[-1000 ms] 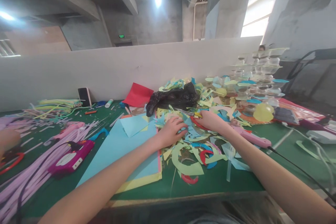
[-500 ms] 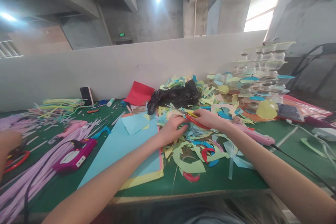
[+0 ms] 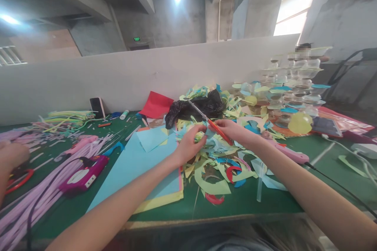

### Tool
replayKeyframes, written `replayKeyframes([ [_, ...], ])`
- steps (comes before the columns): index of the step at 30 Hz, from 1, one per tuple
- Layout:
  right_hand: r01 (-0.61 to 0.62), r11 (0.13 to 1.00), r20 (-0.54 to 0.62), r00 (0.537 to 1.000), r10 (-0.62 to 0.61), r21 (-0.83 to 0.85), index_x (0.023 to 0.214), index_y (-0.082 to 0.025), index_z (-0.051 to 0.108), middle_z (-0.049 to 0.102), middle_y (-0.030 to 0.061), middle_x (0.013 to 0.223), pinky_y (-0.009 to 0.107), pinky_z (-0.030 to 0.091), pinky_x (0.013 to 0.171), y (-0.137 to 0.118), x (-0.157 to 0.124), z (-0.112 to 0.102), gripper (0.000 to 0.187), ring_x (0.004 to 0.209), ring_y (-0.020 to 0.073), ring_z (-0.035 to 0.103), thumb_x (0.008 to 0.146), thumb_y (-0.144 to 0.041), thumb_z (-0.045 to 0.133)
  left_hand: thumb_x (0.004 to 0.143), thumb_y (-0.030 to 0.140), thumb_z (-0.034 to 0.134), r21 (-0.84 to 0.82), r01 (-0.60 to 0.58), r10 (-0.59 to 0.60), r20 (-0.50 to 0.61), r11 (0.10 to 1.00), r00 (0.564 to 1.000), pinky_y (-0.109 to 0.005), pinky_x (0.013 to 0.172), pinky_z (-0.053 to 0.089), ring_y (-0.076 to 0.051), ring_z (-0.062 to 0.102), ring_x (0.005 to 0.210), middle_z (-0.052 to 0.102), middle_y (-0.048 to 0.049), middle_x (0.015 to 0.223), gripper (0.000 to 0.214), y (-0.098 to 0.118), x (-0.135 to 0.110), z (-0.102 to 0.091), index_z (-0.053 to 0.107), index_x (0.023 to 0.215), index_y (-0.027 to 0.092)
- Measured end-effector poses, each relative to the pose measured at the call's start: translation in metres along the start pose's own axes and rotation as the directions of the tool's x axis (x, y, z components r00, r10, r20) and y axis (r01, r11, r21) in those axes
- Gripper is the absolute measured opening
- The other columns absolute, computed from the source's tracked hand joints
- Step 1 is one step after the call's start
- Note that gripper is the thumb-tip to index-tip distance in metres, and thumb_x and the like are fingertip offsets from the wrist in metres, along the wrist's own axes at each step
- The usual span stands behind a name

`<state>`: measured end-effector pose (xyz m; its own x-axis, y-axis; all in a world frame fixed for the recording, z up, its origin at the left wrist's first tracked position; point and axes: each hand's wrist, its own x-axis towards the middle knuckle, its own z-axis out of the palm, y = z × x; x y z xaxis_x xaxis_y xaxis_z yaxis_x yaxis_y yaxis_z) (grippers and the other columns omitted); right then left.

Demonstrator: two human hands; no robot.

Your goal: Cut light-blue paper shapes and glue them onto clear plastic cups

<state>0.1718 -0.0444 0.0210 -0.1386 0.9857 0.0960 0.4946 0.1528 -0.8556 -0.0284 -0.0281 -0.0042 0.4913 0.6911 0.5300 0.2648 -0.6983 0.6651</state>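
Evidently the right hand (image 3: 235, 132) is closed around the scissors (image 3: 212, 124) at the centre of the frame, tips angled upper left over a black plastic bag (image 3: 212, 106). The left hand (image 3: 191, 144) curls above paper scraps (image 3: 218, 186); whether it pinches anything, I cannot tell. Swinging the scissors down could nick those fingers, being so near.
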Motion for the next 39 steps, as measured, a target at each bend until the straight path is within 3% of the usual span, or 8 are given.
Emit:
replayKeyframes([
  [6,0.031,0.993,0.030,0.999,-0.034,0.111,0.093,-0.019,0.067,0.056,-0.0020,0.070,0.023,0.033,0.052,-0.001,-0.002,0.001,0.048,0.059,0.0112,0.044,0.076,-0.064,0.065,0.089,0.031,0.054,-0.061,0.014,-0.017,-0.050,0.998,0.999,-0.033,0.097,0.045,-0.020,0.062,0.107,0.066,-0.0062,0.111,0.020,-0.003,0.000,-0.002,0.057,0.106,0.022],
  [11,0.059,0.991,0.030,0.998,-0.063,0.121,0.094,-0.019,0.067,0.062,0.0009,0.076,0.023,0.036,0.052,0.000,0.003,0.004,0.046,0.061,0.0121,0.048,0.081,-0.063,0.060,0.085,0.031,0.055,-0.206,0.107,-0.129,-0.094,0.973,0.987,-0.029,0.085,0.048,-0.017,0.063,0.094,0.066,-0.0048,0.103,0.020,-0.004,0.002,-0.004,0.055,0.103,0.022],
  [13,0.053,0.997,0.008,0.999,-0.054,0.059,0.093,-0.019,0.066,0.065,0.0029,0.079,0.024,0.036,0.050,-0.002,0.003,0.004,0.044,0.057,0.0118,0.049,0.084,-0.061,0.058,0.085,0.032,0.055,-0.253,0.137,-0.172,-0.119,0.958,0.978,-0.028,0.078,0.048,-0.016,0.062,0.087,0.065,-0.0036,0.098,0.022,-0.007,0.002,-0.005,0.054,0.104,0.022],
  [17,-0.082,0.962,-0.107,0.993,0.056,-0.260,0.088,-0.018,0.061,0.065,0.0038,0.070,0.025,0.031,0.046,-0.010,-0.002,0.003,0.038,0.050,0.0125,0.047,0.090,-0.055,0.050,0.086,0.032,0.053,-0.273,0.195,-0.251,-0.187,0.942,0.950,-0.026,0.068,0.048,-0.014,0.059,0.074,0.060,-0.0014,0.090,0.023,-0.015,0.003,-0.012,0.052,0.107,0.022],
  [24,-0.188,0.783,-0.225,0.972,0.063,-0.593,0.100,-0.016,0.058,0.070,0.0156,0.097,0.027,0.036,0.053,-0.004,-0.002,0.002,0.030,0.080,0.0267,0.066,0.091,-0.043,0.050,0.085,0.029,0.051,-0.233,0.238,-0.301,-0.288,0.943,0.909,-0.024,0.062,0.045,-0.014,0.056,0.069,0.057,0.0001,0.083,0.018,-0.021,0.005,-0.025,0.054,0.102,0.023],
  [32,-0.128,0.737,-0.193,0.981,-0.003,-0.664,0.093,-0.014,0.062,0.070,0.0168,0.096,0.029,0.036,0.060,0.001,0.001,0.003,0.026,0.089,0.0292,0.066,0.091,-0.037,0.051,0.087,0.031,0.048,-0.142,0.284,-0.313,-0.265,0.948,0.912,-0.025,0.062,0.044,-0.015,0.057,0.068,0.062,-0.0021,0.082,0.023,-0.015,0.002,-0.024,0.062,0.104,0.022],
  [39,-0.079,0.725,-0.183,0.981,-0.067,-0.684,0.095,-0.012,0.063,0.069,0.0163,0.102,0.029,0.038,0.068,0.009,0.004,0.003,0.018,0.097,0.0288,0.063,0.090,-0.027,0.055,0.089,0.035,0.050,-0.074,0.217,-0.230,-0.310,0.973,0.923,-0.027,0.074,0.047,-0.016,0.058,0.082,0.066,-0.0044,0.104,0.024,-0.006,0.000,-0.029,0.066,0.101,0.021],
])
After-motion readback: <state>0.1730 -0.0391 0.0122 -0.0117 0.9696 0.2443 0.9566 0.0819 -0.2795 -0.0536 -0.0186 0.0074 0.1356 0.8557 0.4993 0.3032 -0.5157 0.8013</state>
